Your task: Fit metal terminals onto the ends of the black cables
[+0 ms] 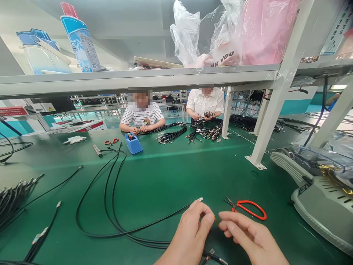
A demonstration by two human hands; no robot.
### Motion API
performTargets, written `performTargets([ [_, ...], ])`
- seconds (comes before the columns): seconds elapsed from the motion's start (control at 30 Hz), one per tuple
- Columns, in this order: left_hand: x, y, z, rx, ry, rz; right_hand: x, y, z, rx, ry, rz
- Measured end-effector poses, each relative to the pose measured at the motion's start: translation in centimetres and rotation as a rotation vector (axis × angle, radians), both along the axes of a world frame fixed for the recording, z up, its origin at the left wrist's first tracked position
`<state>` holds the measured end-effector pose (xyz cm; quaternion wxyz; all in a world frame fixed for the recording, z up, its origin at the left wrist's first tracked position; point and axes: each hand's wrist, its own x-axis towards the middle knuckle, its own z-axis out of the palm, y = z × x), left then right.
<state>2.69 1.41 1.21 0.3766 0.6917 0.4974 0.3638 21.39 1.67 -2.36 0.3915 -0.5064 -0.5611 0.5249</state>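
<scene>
My left hand is closed, thumb against index finger, with a small amber piece just showing at the fingertips. Behind its knuckles a black cable ends in a pale connector; I cannot tell whether the hand touches it. Close by on the right, my right hand has its fingers loosely bent and the thumb apart, with nothing visible in it. Just beyond it lie red-handled scissors. More cable ends with metal connectors lie below, partly hidden by my hands.
A grey tape dispenser stands at the right. Cable bundles lie at the left. Further back are a blue holder, red scissors and a white glove. A shelf crosses above; two people sit opposite, handling cables.
</scene>
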Motion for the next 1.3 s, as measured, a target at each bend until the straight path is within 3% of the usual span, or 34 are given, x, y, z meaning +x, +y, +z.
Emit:
performTargets([
  [0.1,-0.1,-0.1,0.1,0.071,0.090,-0.035,-0.1,-0.3,0.4,0.092,-0.211,-0.125],
  [0.23,0.0,-0.2,0.1,0.147,0.281,-0.122,-1.3,-0.9,1.6,0.285,-0.414,0.046],
  [0.3,0.0,-0.2,0.0,0.168,0.322,-0.139,-1.5,-0.9,1.8,0.310,-0.503,0.117],
  [0.37,-0.1,-0.2,0.0,0.180,0.292,-0.134,-1.1,-0.6,1.7,0.310,-0.549,0.108],
  [0.43,-0.2,-0.2,0.0,0.162,0.226,-0.091,-0.1,-0.1,1.4,0.306,-0.550,0.002],
  [0.53,-0.3,0.1,-0.2,0.103,0.221,-0.036,1.7,0.8,1.0,0.304,-0.533,-0.215],
  [0.6,-0.2,0.3,-0.6,0.082,0.286,-0.075,2.5,1.2,0.8,0.320,-0.524,-0.258],
  [0.77,0.4,0.5,-1.6,0.062,0.452,-0.143,2.0,1.4,0.3,0.266,-0.442,-0.072],
  [0.87,0.6,0.2,-1.3,0.049,0.389,-0.108,1.2,1.2,0.1,0.155,-0.274,0.018],
  [1.03,1.0,0.0,-0.3,0.079,0.114,-0.204,0.6,0.7,0.2,0.109,0.066,0.025],
  [1.2,0.9,0.2,-0.1,0.023,0.010,-0.059,1.4,0.6,0.7,0.094,0.099,-0.124],
  [1.3,0.7,0.4,0.0,0.021,-0.047,-0.019,1.5,0.5,0.8,0.062,0.101,-0.105],
])
